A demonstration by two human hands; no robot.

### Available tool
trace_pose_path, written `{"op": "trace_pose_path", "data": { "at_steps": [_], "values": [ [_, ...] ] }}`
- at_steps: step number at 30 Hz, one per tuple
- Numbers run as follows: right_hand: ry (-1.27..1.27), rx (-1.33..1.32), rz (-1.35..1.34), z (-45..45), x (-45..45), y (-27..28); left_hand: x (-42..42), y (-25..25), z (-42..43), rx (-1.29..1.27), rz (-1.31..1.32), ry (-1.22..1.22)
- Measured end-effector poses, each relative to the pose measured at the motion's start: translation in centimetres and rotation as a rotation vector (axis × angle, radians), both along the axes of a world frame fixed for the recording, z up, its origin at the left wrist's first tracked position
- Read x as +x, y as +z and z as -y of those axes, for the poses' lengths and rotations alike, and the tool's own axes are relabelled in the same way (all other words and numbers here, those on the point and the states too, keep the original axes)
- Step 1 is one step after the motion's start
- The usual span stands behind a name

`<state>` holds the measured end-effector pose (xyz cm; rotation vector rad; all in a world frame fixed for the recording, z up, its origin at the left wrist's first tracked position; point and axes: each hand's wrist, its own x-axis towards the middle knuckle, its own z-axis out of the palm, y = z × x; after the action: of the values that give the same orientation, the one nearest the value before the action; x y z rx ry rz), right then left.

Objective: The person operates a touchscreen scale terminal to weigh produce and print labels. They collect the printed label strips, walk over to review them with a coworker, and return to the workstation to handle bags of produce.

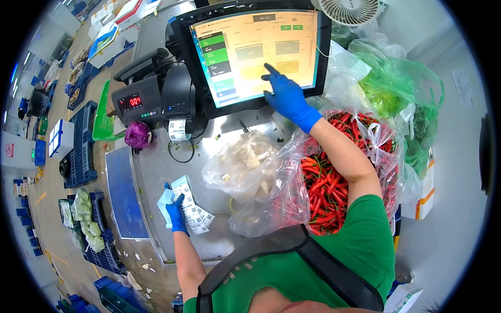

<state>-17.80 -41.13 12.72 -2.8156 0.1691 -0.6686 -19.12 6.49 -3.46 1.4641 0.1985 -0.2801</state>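
My right hand (289, 99), in a blue glove, is at the lit touchscreen (250, 57), its fingers spread and one finger pointing at the lower right of the display. Whether the fingertip touches the glass cannot be told. Lower left, my left hand (177, 214), also gloved in blue, grips a strip of printed labels (190, 208) with pale blue backing paper beside it. Under my right forearm lies a big clear bag of red chilies (326, 190). Between the hands sits a clear plastic bag with pale contents (248, 161) on the metal table (216, 245).
A scale display (136, 101) and a label printer (178, 96) stand left of the screen, near a purple cabbage (138, 134). Bags of green vegetables (391, 83) and a fan (350, 10) are at the right. Blue pallets (81, 151) lie on the floor at left.
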Motion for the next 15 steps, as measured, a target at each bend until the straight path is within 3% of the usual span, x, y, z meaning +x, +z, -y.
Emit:
{"op": "trace_pose_path", "data": {
  "at_steps": [15],
  "values": [
    [-0.025, 0.028, 0.085, 1.4, 0.4, 1.2, -0.2, 0.7, 0.2, -0.024, -0.042, 0.01]
  ]
}}
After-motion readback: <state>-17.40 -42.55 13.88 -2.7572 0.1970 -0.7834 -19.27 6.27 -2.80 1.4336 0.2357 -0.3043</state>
